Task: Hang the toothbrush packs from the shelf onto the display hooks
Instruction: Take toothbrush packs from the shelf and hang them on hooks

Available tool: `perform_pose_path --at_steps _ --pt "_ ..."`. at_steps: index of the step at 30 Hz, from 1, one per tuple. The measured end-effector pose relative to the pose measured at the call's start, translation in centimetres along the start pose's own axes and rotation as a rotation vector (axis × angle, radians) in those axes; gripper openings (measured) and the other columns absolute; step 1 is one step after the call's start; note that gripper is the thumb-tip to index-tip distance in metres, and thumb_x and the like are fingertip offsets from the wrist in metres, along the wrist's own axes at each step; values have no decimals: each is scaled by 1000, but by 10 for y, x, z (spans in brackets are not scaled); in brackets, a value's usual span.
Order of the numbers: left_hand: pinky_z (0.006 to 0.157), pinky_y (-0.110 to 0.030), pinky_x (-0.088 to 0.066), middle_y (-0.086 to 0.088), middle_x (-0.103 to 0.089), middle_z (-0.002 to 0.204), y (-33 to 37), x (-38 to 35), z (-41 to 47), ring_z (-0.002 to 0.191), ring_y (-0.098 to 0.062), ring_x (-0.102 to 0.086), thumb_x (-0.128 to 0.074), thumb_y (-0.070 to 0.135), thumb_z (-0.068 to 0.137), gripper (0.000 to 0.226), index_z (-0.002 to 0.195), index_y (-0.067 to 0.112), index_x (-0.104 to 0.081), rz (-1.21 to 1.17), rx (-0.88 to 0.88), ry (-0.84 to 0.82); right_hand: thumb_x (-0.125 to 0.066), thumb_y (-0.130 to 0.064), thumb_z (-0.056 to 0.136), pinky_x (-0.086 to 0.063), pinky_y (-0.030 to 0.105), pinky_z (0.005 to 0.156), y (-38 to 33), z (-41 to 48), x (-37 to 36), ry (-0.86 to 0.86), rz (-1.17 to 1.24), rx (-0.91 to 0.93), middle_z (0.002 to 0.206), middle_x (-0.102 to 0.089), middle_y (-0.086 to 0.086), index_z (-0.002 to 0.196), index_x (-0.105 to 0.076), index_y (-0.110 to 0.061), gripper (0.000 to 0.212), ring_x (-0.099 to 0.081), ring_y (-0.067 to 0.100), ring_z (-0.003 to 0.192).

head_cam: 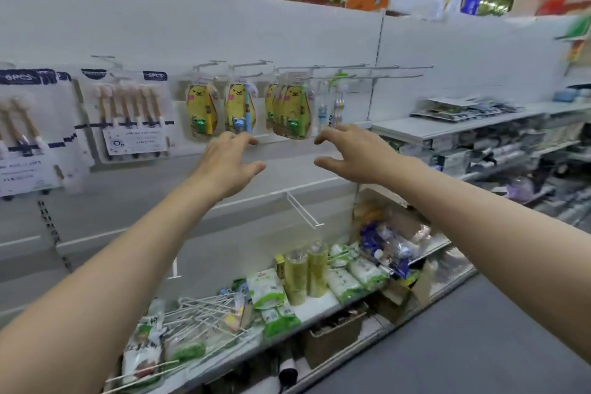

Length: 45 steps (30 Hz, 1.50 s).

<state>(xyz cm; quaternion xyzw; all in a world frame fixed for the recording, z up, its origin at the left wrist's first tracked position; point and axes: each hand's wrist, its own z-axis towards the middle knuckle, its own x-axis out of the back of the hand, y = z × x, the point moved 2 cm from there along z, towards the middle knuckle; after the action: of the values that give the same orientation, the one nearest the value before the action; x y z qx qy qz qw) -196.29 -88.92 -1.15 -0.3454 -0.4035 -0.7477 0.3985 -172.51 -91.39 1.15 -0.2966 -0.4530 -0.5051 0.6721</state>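
Observation:
Yellow cartoon toothbrush packs hang on the display hooks point(319, 68) of the white back panel: one point(200, 111), a second point(239, 109), and a bunch of several point(289, 110). Two slim toothbrush packs point(331, 110) hang to the right of the bunch. My left hand point(228, 163) is raised just below the second yellow pack, fingers relaxed, holding nothing. My right hand point(350, 153) hovers below and right of the bunch, fingers spread, also with nothing in it. Both hands are apart from the packs.
Large six-piece brush packs point(128, 112) hang at the left. A bare hook point(303, 209) sticks out lower on the panel. The lower shelf point(323, 305) holds loose white hooks, green packets and two clear cylinders. Side shelves point(447, 128) with goods run along the right.

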Motion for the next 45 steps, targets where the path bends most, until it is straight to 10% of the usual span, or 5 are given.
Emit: perform_pose_path --at_steps 21,45 --pt "103 -39 -41 -5 -57 132 360 -196 139 124 -24 -51 -67 43 89 52 134 20 -55 -168 -439 -76 -58 -58 90 -50 42 95 367 -139 43 39 -38 -349 128 -58 -1 133 -53 -27 53 -56 20 118" --pt "102 -38 -43 -2 -54 135 620 -478 439 126 -20 -48 -61 50 91 48 132 25 -54 -138 -547 -103 -56 -58 93 -49 38 91 822 -53 -45 -34 -107 -403 128 -57 -1 136 -51 -27 54 -53 19 118"
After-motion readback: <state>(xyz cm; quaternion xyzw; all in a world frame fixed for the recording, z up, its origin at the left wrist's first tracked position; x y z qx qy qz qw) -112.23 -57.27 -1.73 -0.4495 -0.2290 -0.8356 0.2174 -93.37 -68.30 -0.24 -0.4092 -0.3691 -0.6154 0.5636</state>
